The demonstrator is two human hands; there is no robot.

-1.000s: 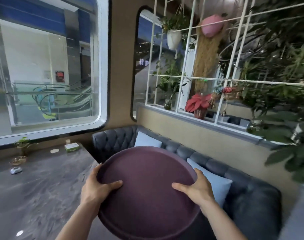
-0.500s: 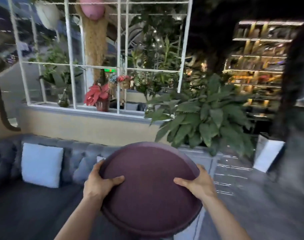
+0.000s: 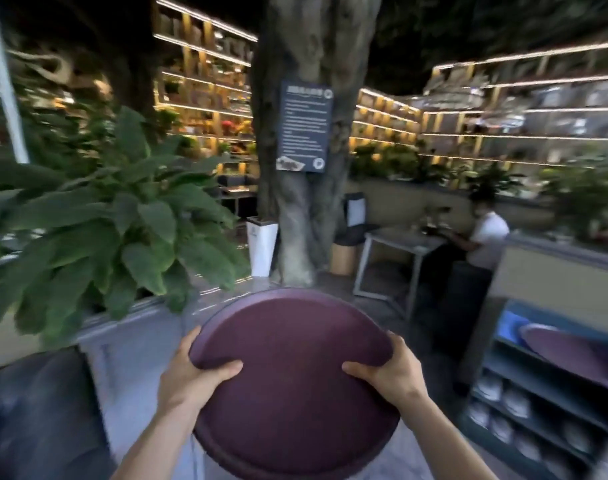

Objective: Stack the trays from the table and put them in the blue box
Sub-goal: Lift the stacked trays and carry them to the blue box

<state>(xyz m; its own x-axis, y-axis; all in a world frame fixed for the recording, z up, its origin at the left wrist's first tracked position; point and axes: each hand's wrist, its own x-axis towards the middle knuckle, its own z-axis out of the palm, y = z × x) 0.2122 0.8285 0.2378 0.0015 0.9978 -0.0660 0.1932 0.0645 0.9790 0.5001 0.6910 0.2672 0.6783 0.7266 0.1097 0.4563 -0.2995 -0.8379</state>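
Note:
I hold a round purple tray [image 3: 292,382] flat in front of me, low in the middle of the view. My left hand [image 3: 191,375] grips its left rim with the thumb on top. My right hand [image 3: 396,372] grips the right rim the same way. Whether more trays lie under the top one is hidden. At the right edge a blue box [image 3: 514,323] sits on a shelf unit, and another purple tray [image 3: 572,351] lies in it, tilted.
A leafy plant [image 3: 115,223] in a planter stands at left. A tree trunk [image 3: 306,168] with a sign rises ahead, a white bin [image 3: 261,247] beside it. A person in white [image 3: 482,240] stands by a metal table [image 3: 399,251]. The shelf unit [image 3: 538,410] holds dishes.
The view has swung to the right, from the table and sofa past the plant to the tree and shelf unit. Both hands have kept the same grip on the tray.

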